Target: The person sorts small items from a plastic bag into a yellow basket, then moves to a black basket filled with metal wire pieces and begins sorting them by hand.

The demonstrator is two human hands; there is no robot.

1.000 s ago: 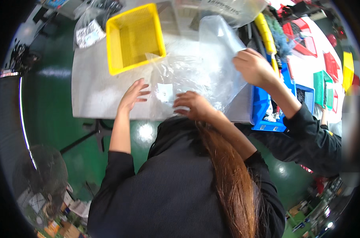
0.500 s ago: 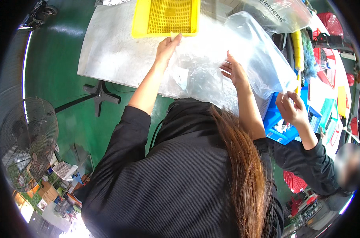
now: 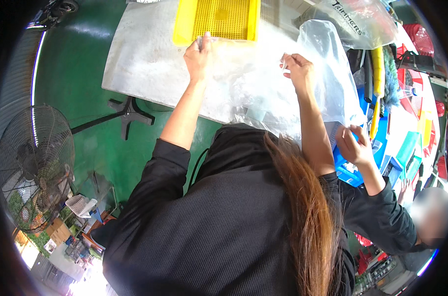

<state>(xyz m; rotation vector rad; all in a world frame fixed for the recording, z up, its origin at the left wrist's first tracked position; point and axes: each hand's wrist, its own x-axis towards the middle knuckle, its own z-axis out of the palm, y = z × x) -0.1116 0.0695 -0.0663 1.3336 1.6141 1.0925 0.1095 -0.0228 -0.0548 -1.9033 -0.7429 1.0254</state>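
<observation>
Compared with half a second ago, the right hand has drawn its spread fingers in and now pinches the edge of a clear plastic bag. The left hand remains by the near rim of the yellow basket, finger and thumb closed on the bag's other edge; whether it touches the rim is unclear. The bag's pale label now lies farther from the basket, toward the person.

The bag is thin, crinkled and glossy, spread just on the near side of the basket, which is rectangular plastic with a gridded floor. To the basket's right, a co-worker's hand is at the lower corner of a larger translucent bag.

Under the basket is a smooth greyish-white tabletop, washed out by glare. Left of it lie a shiny green floor and a wire-caged fan.
</observation>
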